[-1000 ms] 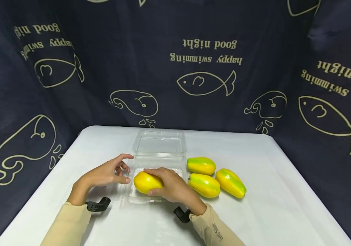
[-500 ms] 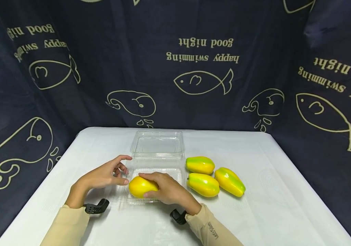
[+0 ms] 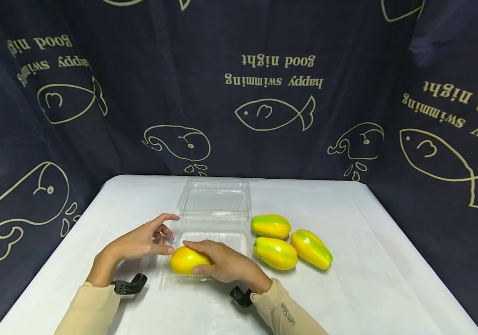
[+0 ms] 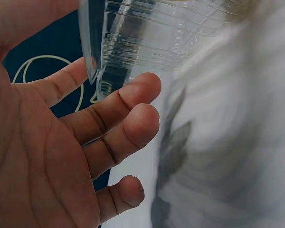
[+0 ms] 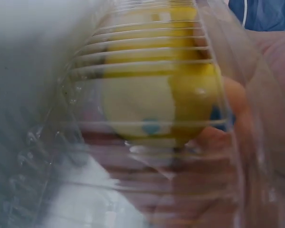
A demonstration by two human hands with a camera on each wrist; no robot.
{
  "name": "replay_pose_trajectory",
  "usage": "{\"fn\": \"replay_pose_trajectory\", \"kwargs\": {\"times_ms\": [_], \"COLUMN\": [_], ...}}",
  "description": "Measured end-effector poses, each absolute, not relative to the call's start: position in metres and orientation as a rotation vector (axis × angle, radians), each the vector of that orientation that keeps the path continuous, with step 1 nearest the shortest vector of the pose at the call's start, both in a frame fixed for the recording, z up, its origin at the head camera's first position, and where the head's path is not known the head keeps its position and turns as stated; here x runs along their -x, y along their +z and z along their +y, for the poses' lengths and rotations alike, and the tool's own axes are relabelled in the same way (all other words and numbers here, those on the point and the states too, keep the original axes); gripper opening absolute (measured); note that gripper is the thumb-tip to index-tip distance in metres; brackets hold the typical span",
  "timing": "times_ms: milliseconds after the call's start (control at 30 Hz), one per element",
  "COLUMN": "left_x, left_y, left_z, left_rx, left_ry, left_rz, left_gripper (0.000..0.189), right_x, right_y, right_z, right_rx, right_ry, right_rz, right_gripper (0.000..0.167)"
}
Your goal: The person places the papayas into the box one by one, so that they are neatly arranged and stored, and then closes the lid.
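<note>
A yellow papaya (image 3: pixel 189 260) lies in my right hand (image 3: pixel 226 261), which grips it from above at the near left part of a clear plastic clamshell box (image 3: pixel 234 239). Through the ribbed box wall, the right wrist view shows the papaya (image 5: pixel 147 95) with fingers around it. My left hand (image 3: pixel 142 239) is at the box's left side, its fingers spread and loosely bent, holding nothing. In the left wrist view, the fingers (image 4: pixel 137 126) are right by the clear box edge (image 4: pixel 90 42).
Three more yellow-green papayas lie right of the box: one at the back (image 3: pixel 271 226), one in front (image 3: pixel 275 253) and one farther right (image 3: pixel 312 249). The box's lid (image 3: pixel 215 197) is folded back on the white table (image 3: pixel 360 279). A dark printed curtain (image 3: pixel 180 83) hangs behind.
My right hand has brought the papaya left and nearer to me, lower toward the front of the box. The left hand has stayed almost in place beside it.
</note>
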State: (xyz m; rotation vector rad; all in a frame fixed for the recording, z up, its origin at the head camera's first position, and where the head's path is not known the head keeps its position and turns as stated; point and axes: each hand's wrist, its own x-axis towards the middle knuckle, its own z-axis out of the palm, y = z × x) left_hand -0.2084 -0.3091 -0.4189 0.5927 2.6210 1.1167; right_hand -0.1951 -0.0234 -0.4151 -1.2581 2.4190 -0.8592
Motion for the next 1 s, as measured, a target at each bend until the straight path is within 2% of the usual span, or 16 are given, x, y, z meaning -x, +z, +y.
{"fn": "replay_pose_trajectory", "kwargs": {"times_ms": [467, 733, 1000], "left_x": [0.2085, 0.2106, 0.2086], "left_y": [-0.4193, -0.4196, -0.4179], "left_z": [-0.31, -0.3086, -0.3069], "left_rx": [-0.628, -0.64, -0.63], "left_ry": [1.137, 1.151, 1.135], "left_rz": [2.597, 2.593, 2.596], "left_gripper": [0.084, 0.083, 0.082], "right_x": [0.1965, 0.1972, 0.1933], "right_y": [-0.4169, -0.414, -0.4079], "right_z": [-0.0233, -0.0221, -0.021], "right_rx": [1.215, 1.229, 1.28], "right_ry": [-0.877, -0.915, -0.938], "right_rz": [2.437, 2.444, 2.458], "right_gripper": [0.066, 0.061, 0.067]}}
